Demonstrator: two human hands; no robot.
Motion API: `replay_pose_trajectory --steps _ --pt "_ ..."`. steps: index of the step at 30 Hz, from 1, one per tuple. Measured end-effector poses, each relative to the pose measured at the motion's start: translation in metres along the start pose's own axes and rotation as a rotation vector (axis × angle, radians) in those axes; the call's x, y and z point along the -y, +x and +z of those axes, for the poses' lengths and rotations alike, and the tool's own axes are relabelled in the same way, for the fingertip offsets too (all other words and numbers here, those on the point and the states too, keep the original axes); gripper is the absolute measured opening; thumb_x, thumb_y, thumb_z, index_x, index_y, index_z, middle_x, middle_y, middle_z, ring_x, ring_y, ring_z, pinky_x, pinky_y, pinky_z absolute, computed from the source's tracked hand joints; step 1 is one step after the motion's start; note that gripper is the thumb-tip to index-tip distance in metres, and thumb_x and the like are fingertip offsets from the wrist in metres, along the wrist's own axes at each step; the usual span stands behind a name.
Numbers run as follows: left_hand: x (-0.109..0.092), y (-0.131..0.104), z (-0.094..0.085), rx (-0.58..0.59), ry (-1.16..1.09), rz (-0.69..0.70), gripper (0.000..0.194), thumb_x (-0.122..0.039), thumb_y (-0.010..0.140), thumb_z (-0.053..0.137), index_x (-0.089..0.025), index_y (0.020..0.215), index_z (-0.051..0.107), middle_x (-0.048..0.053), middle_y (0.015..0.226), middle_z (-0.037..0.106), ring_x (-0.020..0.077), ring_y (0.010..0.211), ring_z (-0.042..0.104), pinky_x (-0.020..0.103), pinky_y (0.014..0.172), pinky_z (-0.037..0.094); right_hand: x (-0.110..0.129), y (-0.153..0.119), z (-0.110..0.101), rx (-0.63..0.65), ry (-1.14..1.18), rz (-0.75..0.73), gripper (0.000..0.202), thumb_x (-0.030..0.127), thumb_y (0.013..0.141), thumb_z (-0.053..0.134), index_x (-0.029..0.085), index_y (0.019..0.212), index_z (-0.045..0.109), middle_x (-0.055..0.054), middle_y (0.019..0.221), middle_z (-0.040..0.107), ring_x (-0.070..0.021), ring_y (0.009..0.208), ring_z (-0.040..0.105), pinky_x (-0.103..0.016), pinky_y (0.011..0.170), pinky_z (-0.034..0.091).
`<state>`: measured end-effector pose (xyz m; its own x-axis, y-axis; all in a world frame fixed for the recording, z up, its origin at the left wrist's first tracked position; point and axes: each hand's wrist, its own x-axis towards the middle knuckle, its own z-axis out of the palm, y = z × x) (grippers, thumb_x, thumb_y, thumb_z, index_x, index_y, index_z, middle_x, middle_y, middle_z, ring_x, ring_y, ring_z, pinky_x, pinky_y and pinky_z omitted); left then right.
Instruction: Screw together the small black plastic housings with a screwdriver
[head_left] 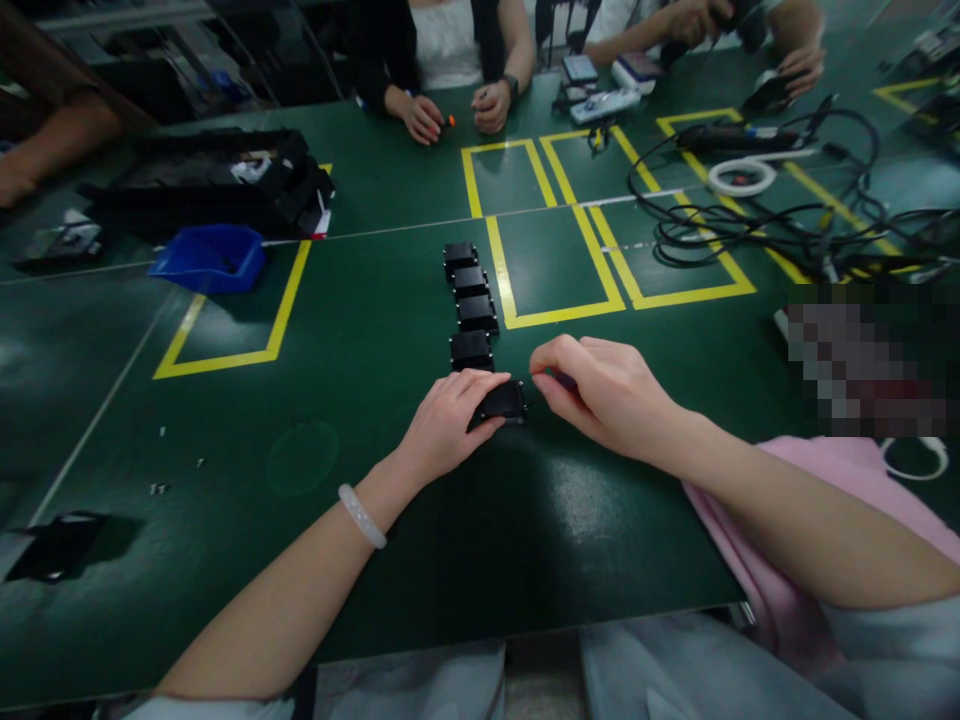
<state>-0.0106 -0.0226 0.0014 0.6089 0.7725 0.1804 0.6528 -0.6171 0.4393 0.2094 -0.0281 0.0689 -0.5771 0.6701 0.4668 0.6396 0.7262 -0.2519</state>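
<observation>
My left hand (454, 420) grips a small black rectangular box (504, 402) by its long edges, thumb in front and fingers behind, on the green table. Tiny pale bits show at the box's corners. Just right of it, my right hand (592, 390) is closed in a pinch; whatever lies between its fingertips is hidden or too small to name. Beyond my left hand, similar black boxes stand in a row running away from me, the nearest one (471, 349) close to my fingers and the farthest one (460, 259) at the row's end.
A blue scoop-shaped bin (210, 258) and stacked black trays (217, 180) stand at left. Black cables (705, 230) lie coiled at right, above a pink cloth (720, 500). Small metal bits (159, 489) lie at left. Across the table are other people's hands (424, 120).
</observation>
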Motion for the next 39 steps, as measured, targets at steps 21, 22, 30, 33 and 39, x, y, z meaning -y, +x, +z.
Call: replay_pose_trajectory --steps 21,22,30,33,39 --pt "-0.0004 -0.0003 0.0003 -0.001 -0.005 -0.007 0.043 -0.027 0.087 0.057 -0.021 0.128 0.045 0.009 0.121 0.056 0.0255 0.111 0.053 0.042 0.092 0.042 0.0001 0.0001 0.0009 -0.001 -0.016 0.031 0.014 0.025 0.091 0.045 0.015 0.095 0.053 -0.001 0.069 0.061 -0.0134 0.059 0.054 -0.025 0.058 0.038" --pt "-0.0004 -0.0002 0.0003 -0.002 -0.006 -0.007 0.043 -0.026 0.087 0.057 -0.021 0.128 0.045 0.009 0.121 0.056 0.0255 0.111 0.053 0.042 0.091 0.042 0.0003 0.0002 0.0005 0.009 -0.027 0.027 0.015 0.028 0.092 0.044 0.016 0.092 0.053 -0.001 0.067 0.06 -0.0133 0.057 0.053 -0.025 0.057 0.037" --pt "0.0003 0.0001 0.0007 0.002 0.001 -0.007 0.043 -0.027 0.087 0.057 -0.021 0.128 0.045 0.009 0.122 0.056 0.025 0.111 0.052 0.041 0.092 0.042 0.0014 -0.0005 -0.0009 0.022 0.008 0.027 0.014 0.02 0.09 0.042 0.015 0.099 0.051 -0.001 0.071 0.06 -0.0131 0.06 0.054 -0.025 0.06 0.037" --pt "0.0009 0.0001 0.0013 -0.005 -0.004 0.002 0.043 -0.027 0.087 0.057 -0.021 0.127 0.046 0.009 0.121 0.056 0.0256 0.111 0.053 0.042 0.092 0.042 0.0016 -0.0002 -0.0007 0.042 -0.013 0.014 0.014 0.028 0.092 0.043 0.017 0.093 0.052 0.0 0.068 0.059 -0.0131 0.058 0.052 -0.025 0.058 0.036" --pt "0.0011 -0.0003 0.0013 -0.006 -0.004 -0.003 0.044 -0.026 0.086 0.058 -0.021 0.128 0.045 0.009 0.122 0.056 0.0253 0.111 0.053 0.042 0.092 0.043 0.0021 -0.0002 -0.0006 0.035 0.023 0.035 0.014 0.022 0.091 0.04 0.016 0.097 0.051 -0.002 0.072 0.061 -0.0133 0.06 0.054 -0.025 0.06 0.038"
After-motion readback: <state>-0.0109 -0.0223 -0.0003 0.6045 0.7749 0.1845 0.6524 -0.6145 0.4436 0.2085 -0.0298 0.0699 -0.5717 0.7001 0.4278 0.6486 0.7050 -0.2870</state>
